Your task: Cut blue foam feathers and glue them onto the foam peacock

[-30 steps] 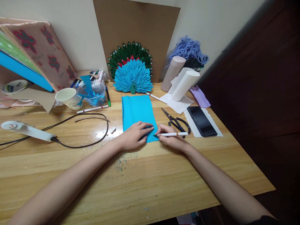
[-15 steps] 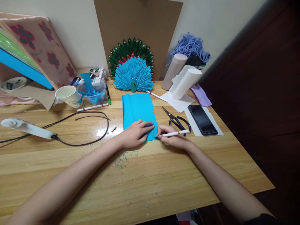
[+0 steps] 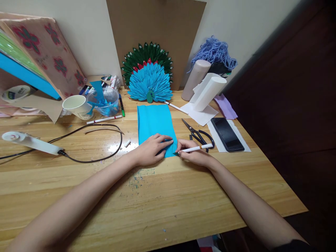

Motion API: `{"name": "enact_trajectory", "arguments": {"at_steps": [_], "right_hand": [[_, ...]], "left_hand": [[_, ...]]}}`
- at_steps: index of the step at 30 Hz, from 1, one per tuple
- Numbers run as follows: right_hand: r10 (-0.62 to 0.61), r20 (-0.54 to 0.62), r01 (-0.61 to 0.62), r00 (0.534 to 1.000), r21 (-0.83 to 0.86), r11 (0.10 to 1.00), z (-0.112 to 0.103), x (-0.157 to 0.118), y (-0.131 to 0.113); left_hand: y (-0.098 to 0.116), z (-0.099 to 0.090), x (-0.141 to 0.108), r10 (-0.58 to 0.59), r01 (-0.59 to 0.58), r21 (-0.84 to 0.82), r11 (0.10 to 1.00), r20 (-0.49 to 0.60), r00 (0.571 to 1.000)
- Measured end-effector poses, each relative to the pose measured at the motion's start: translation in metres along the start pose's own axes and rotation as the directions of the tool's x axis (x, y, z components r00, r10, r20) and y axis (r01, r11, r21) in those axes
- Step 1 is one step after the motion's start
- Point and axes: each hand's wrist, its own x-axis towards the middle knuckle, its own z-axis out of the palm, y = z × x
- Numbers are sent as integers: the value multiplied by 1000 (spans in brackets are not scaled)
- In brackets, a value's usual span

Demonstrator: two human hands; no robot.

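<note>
A blue sheet of paper (image 3: 155, 120) lies on the wooden table (image 3: 199, 199). My left hand (image 3: 153, 149) rests flat on its lower part, fingers spread and holding nothing. At the sheet's lower right corner, my right hand (image 3: 193, 151) is closed around a white marker (image 3: 198, 148), whose tip is at the paper's right edge. Black-handled scissors (image 3: 194, 133) lie just beyond my right hand. A small white cap (image 3: 127, 143) sits left of the sheet.
A paper peacock (image 3: 149, 80) stands behind the sheet. At the left are a paper cup (image 3: 76, 106), a tub of blue scraps (image 3: 106, 105) and a corded white tool (image 3: 33, 142). A phone (image 3: 227, 134) and a white roll (image 3: 210, 93) are at the right.
The view has shifted very slightly. Both hands keep nearly the same places, with the marker tip still at the sheet's right edge.
</note>
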Motion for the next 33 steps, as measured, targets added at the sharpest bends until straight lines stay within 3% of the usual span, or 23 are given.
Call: {"name": "enact_trajectory", "arguments": {"at_steps": [3, 7, 9, 17, 33], "right_hand": [[12, -5, -12, 1000, 45, 999, 0, 0, 3], [9, -261, -8, 965, 4, 1000, 2, 3, 9], [-6, -315, -18, 949, -71, 997, 3, 4, 10], [-30, -290, -24, 957, -179, 984, 3, 3, 3], [41, -180, -65, 983, -130, 989, -6, 1, -2]], "left_hand": [[1, 0, 0, -8, 8, 4, 1000, -2, 1000], [2, 0, -1, -21, 21, -2, 1000, -15, 1000], [2, 0, -1, -17, 17, -4, 1000, -16, 1000], [1, 0, 0, -20, 20, -16, 1000, -12, 1000], [1, -2, 1, -24, 24, -1, 1000, 8, 1000]]}}
